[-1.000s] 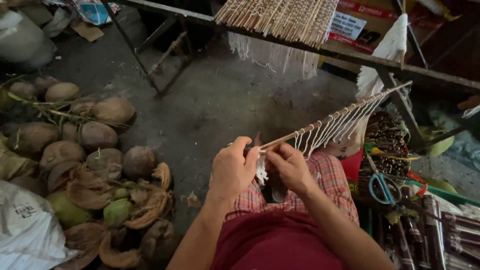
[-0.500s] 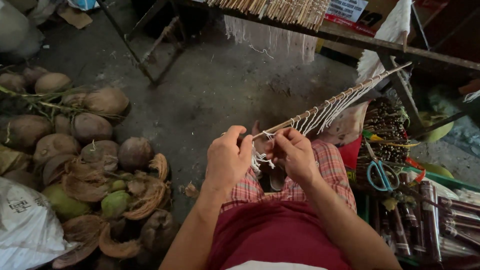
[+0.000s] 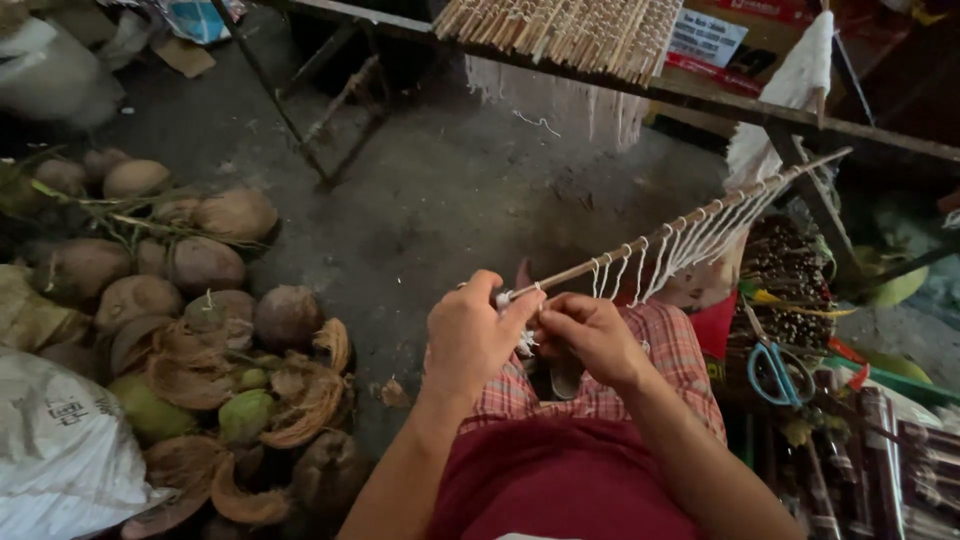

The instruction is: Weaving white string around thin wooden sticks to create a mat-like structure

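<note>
Wooden stick [image 3: 640,250] w/ white string loops [image 3: 690,240]: left hand [image 3: 470,335] grips its end, right hand [image 3: 590,335] pinching string, coconuts [image 3: 190,270] nearby.

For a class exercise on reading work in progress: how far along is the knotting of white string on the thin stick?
Done: a row of white string loops hangs along the far part of the thin stick. In hand: the left hand pinches the stick's near end while the right hand works string beside it. Left: only the short stretch of stick next to the fingers looks bare.
</note>
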